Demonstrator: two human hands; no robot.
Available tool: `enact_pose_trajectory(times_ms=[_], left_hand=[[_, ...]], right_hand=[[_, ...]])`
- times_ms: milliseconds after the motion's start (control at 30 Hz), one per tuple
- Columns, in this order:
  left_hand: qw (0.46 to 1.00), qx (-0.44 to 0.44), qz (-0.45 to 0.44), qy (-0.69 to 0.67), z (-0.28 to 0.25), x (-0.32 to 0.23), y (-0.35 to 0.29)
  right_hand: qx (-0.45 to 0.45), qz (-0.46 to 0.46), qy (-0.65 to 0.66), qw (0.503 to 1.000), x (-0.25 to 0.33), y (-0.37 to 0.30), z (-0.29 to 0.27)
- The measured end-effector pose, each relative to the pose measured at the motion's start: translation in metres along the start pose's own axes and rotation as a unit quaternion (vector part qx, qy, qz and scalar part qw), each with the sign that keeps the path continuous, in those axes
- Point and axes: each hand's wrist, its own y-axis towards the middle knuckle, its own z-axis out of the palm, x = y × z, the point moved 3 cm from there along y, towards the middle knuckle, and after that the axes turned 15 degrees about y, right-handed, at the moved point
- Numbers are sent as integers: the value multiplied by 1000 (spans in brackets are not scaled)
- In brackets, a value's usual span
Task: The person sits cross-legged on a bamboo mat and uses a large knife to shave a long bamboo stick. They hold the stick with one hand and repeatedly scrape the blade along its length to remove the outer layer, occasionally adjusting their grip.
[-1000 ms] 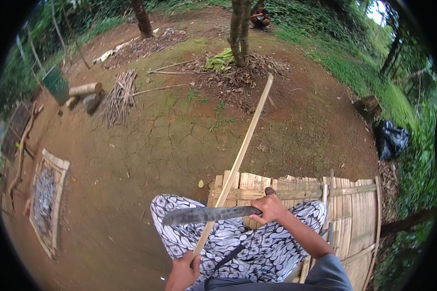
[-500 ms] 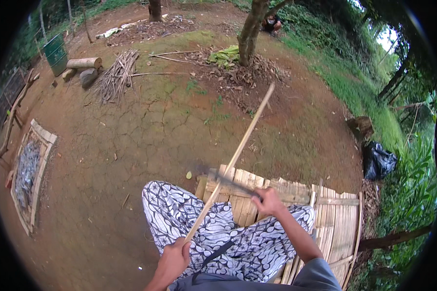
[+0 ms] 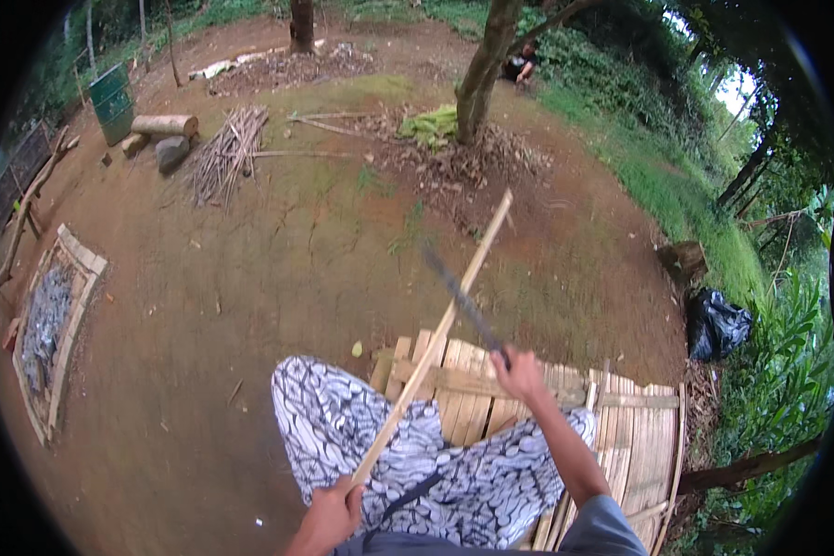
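Note:
My left hand [image 3: 332, 511] is closed around the lower end of a long, pale split-bamboo strip [image 3: 421, 375], which slants up and away to the right over my lap. In my right hand [image 3: 521, 372] is the dark handle of a machete [image 3: 473, 315]. Its blade points up and to the left and crosses the strip along its upper half; whether the edge touches the wood I cannot tell. The blade's tip is smeared by motion. Beneath both lies my black-and-white patterned cloth [image 3: 334, 417], spread over my folded legs.
I sit on a slatted bamboo platform [image 3: 635, 435]. At left is a wood-framed ash pit [image 3: 91, 264]. Farther off are a stick pile [image 3: 232, 153], a log [image 3: 165, 124], a green drum [image 3: 112, 104] and a tree [image 3: 477, 88]. A black bag [image 3: 719, 324] lies right; a person [image 3: 521, 65] crouches far off.
The machete has moved up and outward along the bamboo strip, away from my body. My right hand shifted slightly right, while my left keeps its hold. The whole view has tilted a little.

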Motion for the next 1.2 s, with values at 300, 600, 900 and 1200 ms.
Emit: enact_pose_trajectory(times_ms=[300,600,900,1200], left_hand=[[998,-57,26,9,-12,-6,20],[998,11,26,-61,8,-36,25],[991,97,-62,-76,-7,-46,20],[999,-17,11,-29,7,-24,9]], right_hand=[[127,-322,-2,938,-31,-15,0],[79,-329,24,941,18,-37,-16],[103,-365,-19,925,25,-44,-13],[59,-124,38,990,-8,-19,-21]])
